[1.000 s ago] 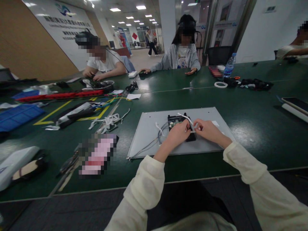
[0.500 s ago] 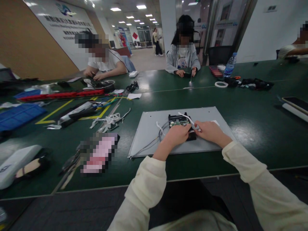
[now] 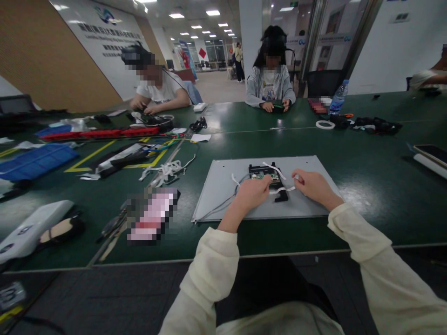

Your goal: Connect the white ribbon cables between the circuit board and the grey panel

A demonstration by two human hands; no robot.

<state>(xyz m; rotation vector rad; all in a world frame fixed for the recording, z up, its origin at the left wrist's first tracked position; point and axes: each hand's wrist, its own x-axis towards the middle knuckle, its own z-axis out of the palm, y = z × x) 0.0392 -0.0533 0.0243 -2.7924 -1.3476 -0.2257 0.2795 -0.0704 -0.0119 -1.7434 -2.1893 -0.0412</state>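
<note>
Here I am, both hands at the black frame [image 3: 256,168], which sits on the grey panel [image 3: 260,211], and that panel lies flat beneath it on the green surface [image 3: 240,135].

What's done? A green circuit board [image 3: 258,176] shows inside the frame, partly hidden behind my left hand [image 3: 254,192], and a grey cable [image 3: 225,204] trails away to the frame's left.

My left hand is on the frame's near left part, fingers curled in, thumb and forefinger close; whether anything is pinched there, I can't tell. My right hand [image 3: 313,185] hangs just right of the frame, thumb and forefinger drawn near each other, other fingers folded.

And there, across the frame's lower half, runs one white strip [image 3: 288,189], its end poking out to the right, right beside those fingertips; touching or apart, too small to tell. A second white strip [image 3: 274,168] slants over the frame's top, and a third [image 3: 235,180] sticks up on the panel to its left.

So, how far along? Partway, I'd judge: the lower strip's end is loose. More white strips [image 3: 169,172] lie heaped well to the frame's left.
</note>
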